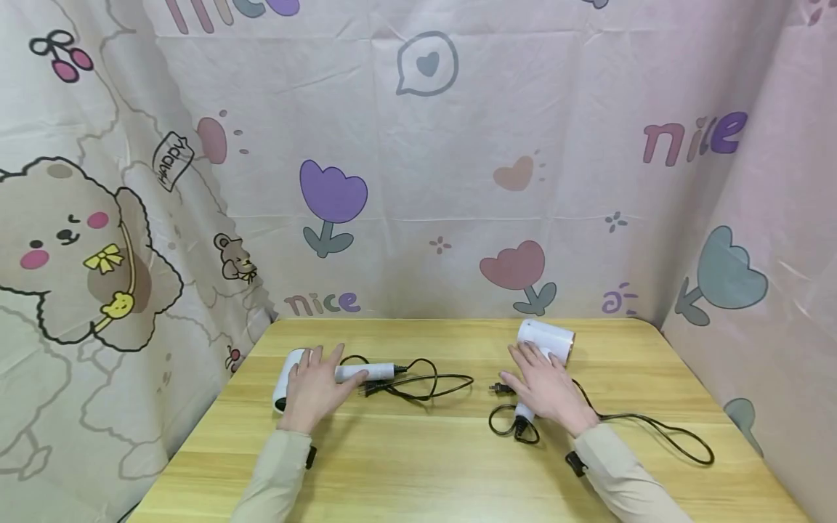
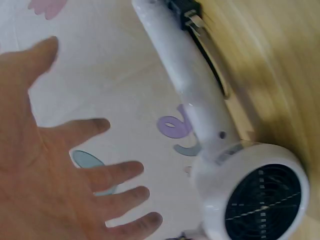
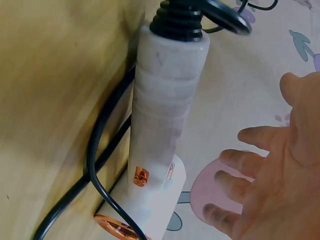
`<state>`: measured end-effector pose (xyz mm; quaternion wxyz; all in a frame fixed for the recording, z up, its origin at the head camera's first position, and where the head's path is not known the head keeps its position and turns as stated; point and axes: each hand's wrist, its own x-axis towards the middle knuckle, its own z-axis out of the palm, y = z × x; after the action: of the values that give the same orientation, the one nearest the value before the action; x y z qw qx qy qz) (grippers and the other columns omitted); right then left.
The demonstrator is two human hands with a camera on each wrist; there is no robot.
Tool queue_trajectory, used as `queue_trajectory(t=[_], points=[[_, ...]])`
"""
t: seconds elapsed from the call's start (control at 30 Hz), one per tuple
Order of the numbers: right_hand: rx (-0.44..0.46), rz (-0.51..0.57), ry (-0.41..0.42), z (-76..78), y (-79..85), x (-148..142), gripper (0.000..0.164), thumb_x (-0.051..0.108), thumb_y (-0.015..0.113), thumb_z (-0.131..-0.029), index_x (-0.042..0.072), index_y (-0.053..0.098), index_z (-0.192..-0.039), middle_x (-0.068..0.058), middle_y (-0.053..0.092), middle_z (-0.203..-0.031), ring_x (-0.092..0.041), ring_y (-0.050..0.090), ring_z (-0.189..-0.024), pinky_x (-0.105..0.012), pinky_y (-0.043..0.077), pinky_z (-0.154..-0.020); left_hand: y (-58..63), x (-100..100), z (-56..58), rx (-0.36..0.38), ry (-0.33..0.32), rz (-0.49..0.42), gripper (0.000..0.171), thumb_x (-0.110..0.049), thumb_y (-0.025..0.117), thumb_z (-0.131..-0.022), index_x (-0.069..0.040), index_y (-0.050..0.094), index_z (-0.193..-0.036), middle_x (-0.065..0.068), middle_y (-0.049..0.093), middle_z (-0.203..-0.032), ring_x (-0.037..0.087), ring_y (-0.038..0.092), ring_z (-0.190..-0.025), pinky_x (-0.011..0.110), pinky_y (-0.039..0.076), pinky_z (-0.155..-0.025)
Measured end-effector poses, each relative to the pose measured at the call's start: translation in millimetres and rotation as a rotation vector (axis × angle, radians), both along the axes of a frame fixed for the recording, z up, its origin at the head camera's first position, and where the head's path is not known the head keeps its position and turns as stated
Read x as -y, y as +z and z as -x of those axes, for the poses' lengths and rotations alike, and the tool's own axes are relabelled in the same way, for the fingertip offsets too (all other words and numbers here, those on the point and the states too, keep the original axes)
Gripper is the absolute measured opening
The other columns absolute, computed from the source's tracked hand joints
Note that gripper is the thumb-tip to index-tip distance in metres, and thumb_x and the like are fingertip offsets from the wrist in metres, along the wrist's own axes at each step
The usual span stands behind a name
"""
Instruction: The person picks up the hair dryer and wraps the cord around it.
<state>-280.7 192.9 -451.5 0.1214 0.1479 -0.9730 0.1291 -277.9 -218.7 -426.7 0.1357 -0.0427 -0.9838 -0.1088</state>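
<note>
Two white hair dryers lie on the table. The left hair dryer (image 1: 285, 378) has its handle pointing right; its dark round grille shows in the left wrist view. Over it hovers my left hand (image 1: 315, 386), fingers spread, with a gap between palm and dryer in the left wrist view. The right hair dryer (image 1: 549, 340) lies with its handle toward me, a copper-coloured ring (image 3: 117, 227) at one end of its barrel. My right hand (image 1: 546, 385) hangs above that handle, fingers straight and apart, not touching it in the right wrist view.
A black cord (image 1: 431, 396) with a plug loops right of the left dryer. Another black cord (image 1: 660, 428) stretches to the right of the right dryer, its plug (image 1: 502, 388) near the handle. Printed cloth (image 1: 425, 145) hangs around the wooden table (image 1: 418, 465).
</note>
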Motion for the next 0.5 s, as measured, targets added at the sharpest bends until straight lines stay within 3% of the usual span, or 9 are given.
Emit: queue_trajectory(t=[0.17, 0.5], points=[[0.029, 0.027, 0.013, -1.3, -2.2, 4, 0.064, 0.048, 0.047, -0.101, 0.004, 0.041, -0.147, -0.023, 0.038, -0.152, -0.043, 0.034, -0.141, -0.065, 0.024, -0.114, -4.9, 12, 4.6, 0.025, 0.056, -0.045, 0.077, -0.059, 0.054, -0.092, -0.007, 0.041, -0.147, 0.035, 0.041, -0.141, 0.055, 0.035, -0.131, 0.071, 0.035, -0.099], [-0.001, 0.030, 0.041, -1.5, -8.7, 8, 0.058, 0.044, 0.050, -0.100, 0.002, 0.051, -0.139, -0.024, 0.050, -0.142, -0.043, 0.044, -0.135, -0.061, 0.034, -0.110, -18.2, 38, 13.9, 0.119, 0.173, -0.154, 0.075, -0.048, 0.053, -0.096, 0.001, 0.031, -0.149, 0.045, 0.029, -0.140, 0.062, 0.026, -0.131, 0.075, 0.033, -0.095]])
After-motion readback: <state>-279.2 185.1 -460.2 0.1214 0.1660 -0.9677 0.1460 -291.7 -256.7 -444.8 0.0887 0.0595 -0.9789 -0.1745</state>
